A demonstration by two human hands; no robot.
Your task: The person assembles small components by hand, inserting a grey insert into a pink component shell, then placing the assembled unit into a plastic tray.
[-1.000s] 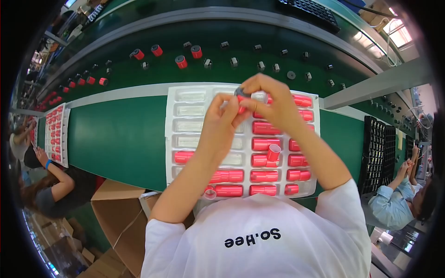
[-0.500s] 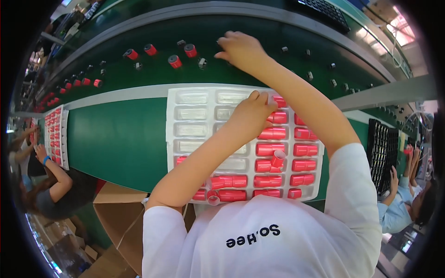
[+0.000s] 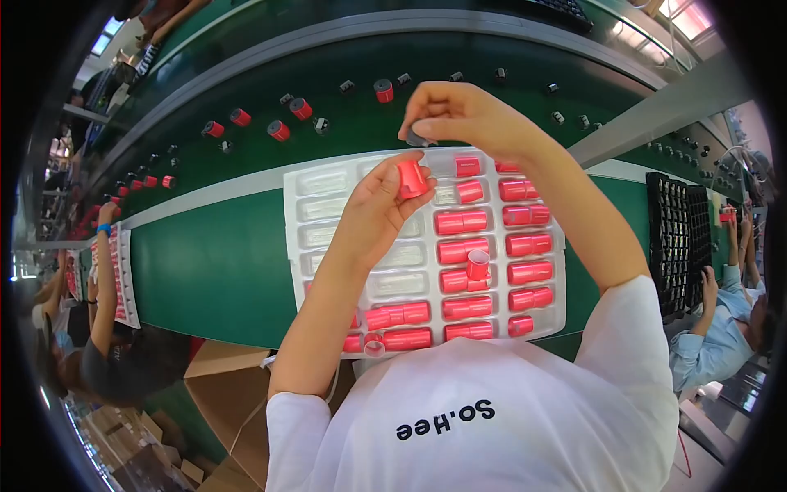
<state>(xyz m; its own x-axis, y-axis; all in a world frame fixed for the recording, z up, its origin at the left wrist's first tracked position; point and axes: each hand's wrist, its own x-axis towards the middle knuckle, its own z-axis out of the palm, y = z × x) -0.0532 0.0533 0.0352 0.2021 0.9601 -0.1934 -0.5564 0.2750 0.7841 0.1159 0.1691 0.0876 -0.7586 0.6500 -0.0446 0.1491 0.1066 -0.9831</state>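
Note:
My left hand (image 3: 373, 209) has its fingers closed round a pink-red plastic cylinder (image 3: 411, 180), held upright above the white blister tray (image 3: 291, 246). Just beyond it, my right hand (image 3: 461, 121) pinches a small dark grey part (image 3: 419, 135), a little above the cylinder and apart from it. Under both hands, the tray carries pink-red cylinders, such as this cylinder (image 3: 461, 222), in its middle and right columns. Many pockets in the left columns are bare. One loose clear-pink cap (image 3: 478, 264) stands on top of the filled pockets, and another cap (image 3: 374, 345) lies near my shirt.
Beyond the tray runs a green belt (image 3: 361, 107) with several pink-red cylinders (image 3: 301, 109) and small metallic parts (image 3: 320, 125). An open cardboard box (image 3: 225, 373) stands lower left. Black trays (image 3: 672, 246) and a co-worker (image 3: 709, 344) are at right; another co-worker (image 3: 106, 353) sits left.
My left hand has lifted a pink-red cylinder off the tray. My right hand has come back from the belt toward it, with a dark grey part. Belt items have shifted left.

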